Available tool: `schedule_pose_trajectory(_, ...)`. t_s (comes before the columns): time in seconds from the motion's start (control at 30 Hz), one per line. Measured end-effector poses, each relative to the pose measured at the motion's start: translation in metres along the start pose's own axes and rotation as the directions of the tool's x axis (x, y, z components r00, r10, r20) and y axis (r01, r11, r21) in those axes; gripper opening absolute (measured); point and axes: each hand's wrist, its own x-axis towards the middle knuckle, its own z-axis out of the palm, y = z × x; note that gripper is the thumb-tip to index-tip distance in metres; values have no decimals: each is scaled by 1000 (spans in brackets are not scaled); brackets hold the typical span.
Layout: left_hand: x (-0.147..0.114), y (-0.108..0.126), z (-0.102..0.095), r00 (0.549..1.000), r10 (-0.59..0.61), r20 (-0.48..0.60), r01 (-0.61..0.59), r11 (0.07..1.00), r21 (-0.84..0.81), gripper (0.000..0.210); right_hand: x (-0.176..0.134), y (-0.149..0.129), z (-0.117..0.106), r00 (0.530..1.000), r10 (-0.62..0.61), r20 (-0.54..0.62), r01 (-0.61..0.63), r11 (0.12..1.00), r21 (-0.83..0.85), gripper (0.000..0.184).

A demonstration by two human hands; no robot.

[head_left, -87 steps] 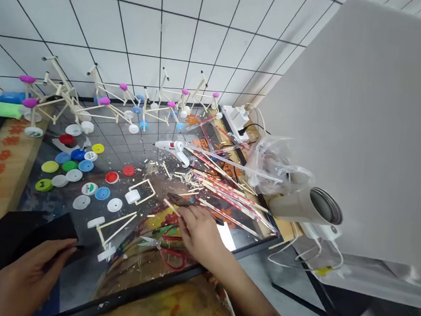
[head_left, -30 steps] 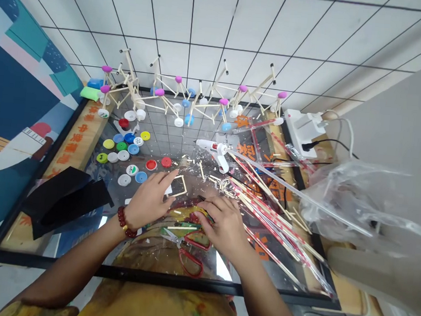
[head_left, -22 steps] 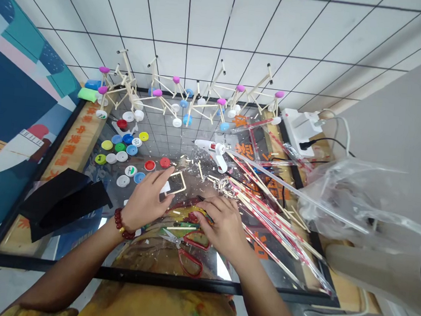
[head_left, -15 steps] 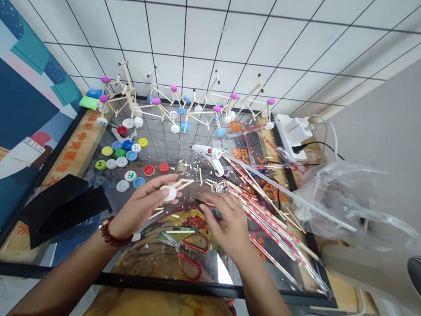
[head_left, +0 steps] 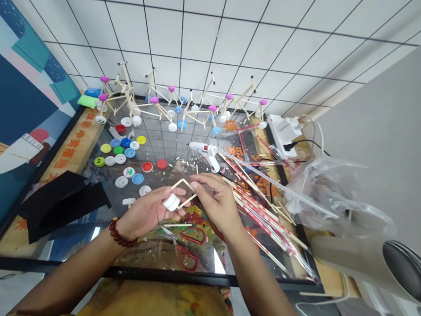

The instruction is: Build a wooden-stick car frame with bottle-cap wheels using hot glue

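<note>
My left hand (head_left: 152, 206), with a red bead bracelet at the wrist, is closed on white bottle caps (head_left: 171, 202). Thin wooden sticks (head_left: 183, 180) joined at an angle rise from beside the caps. The fingertips of my right hand (head_left: 218, 198) pinch the bent stick piece at its right side. Below the hands, red-handled scissors (head_left: 176, 240) lie open on the glass tabletop. A white hot glue gun (head_left: 201, 148) rests beyond my right hand, with its nozzle to the left.
Stick-and-cap figures (head_left: 154, 100) with pink tops stand along the back wall. Loose coloured caps (head_left: 125, 142) lie left; bundled wooden sticks (head_left: 261, 207) lie right. Black sheets (head_left: 57, 203) sit at the left edge. A power strip (head_left: 281, 135) and clear plastic bag (head_left: 326, 189) are right.
My right hand has moved left and taken hold of the stick piece; the small dark item at its fingertips is no longer visible. The caps in my left hand have turned, showing their sides.
</note>
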Motion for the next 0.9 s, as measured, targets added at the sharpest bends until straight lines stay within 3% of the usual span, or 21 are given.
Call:
schedule_pose_trajectory(0.27, 2, -4, 3, 999, 2, 45, -2, 1000, 16, 28, -1, 4, 5, 997, 53, 50, -60, 987, 151, 9)
schedule_pose_trajectory(0.43, 2, 1, 3, 979, -126, 163, 137, 989, -63, 35, 0, -1, 5, 993, 52, 102, -70, 980, 187, 12)
schedule_pose_trajectory(0.53, -2, 5, 2, 982, -121, 148, 135, 987, -87, 38, -8, -5, -4, 999, 1, 47, -4, 998, 63, 21)
schedule_pose_trajectory(0.7, -4, 16, -12, 995, 94, -44, -96, 995, -36, 36, -29, 9, -31, 996, -29, 85, 53, 955, -293, 14)
schedule_pose_trajectory(0.8, 1, 21, -22, 989, 131, -68, -135, 989, -64, 34, -22, 29, -40, 998, 10, -63, -37, 893, -449, 26)
schedule_pose_trajectory(0.9, 5, 21, -27, 993, 103, -54, -108, 986, -123, 33, 7, 49, -39, 978, 20, -208, -131, 832, -539, 48)
